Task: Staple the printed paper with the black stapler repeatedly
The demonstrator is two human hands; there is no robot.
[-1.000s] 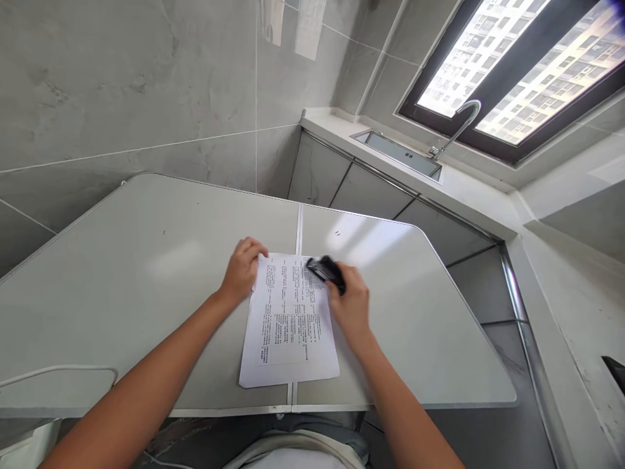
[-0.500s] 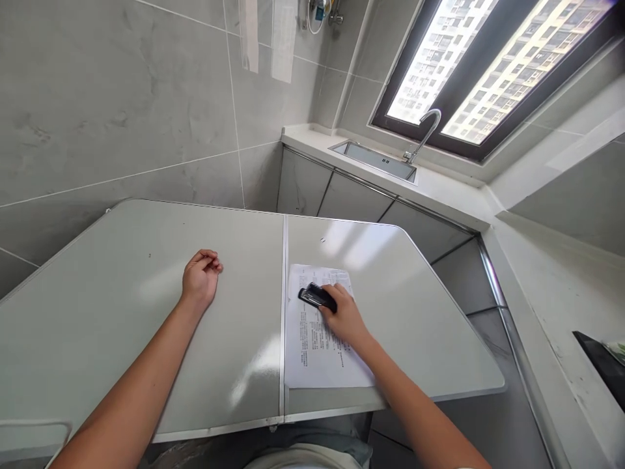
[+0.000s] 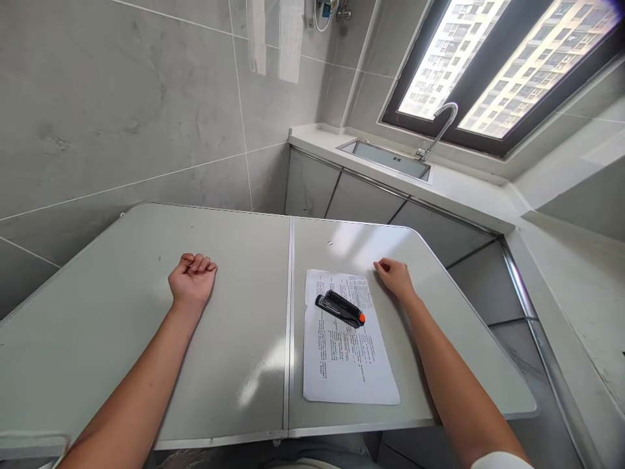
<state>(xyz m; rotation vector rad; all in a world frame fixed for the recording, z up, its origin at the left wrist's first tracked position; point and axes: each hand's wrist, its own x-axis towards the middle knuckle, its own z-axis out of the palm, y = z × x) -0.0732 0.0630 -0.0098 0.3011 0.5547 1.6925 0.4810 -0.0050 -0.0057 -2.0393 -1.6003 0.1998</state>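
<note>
A black stapler (image 3: 340, 309) with an orange tip at its near end lies slanted on a white printed sheet of paper (image 3: 349, 384). The sheet rests on the right half of the table, beside the centre seam. To its right, my right hand (image 3: 396, 277) rests near the table surface, apart from the stapler, fingers bent together with nothing seen in them. On the left half, my left hand (image 3: 193, 280) lies palm up, fingers curled in and holding nothing visible. It touches only the table.
The pale folding table (image 3: 234, 352) has a metal seam (image 3: 291, 312) down its middle. Tiny staple-like bits (image 3: 330, 243) lie beyond the paper. Behind stands a counter with a sink (image 3: 388, 158) and faucet (image 3: 446, 120) under a window. A tiled wall (image 3: 146, 98) is at left.
My right hand has let go of the stapler, leaving it on the paper, and moved right onto the table. My left hand has turned further palm up, fingers curled.
</note>
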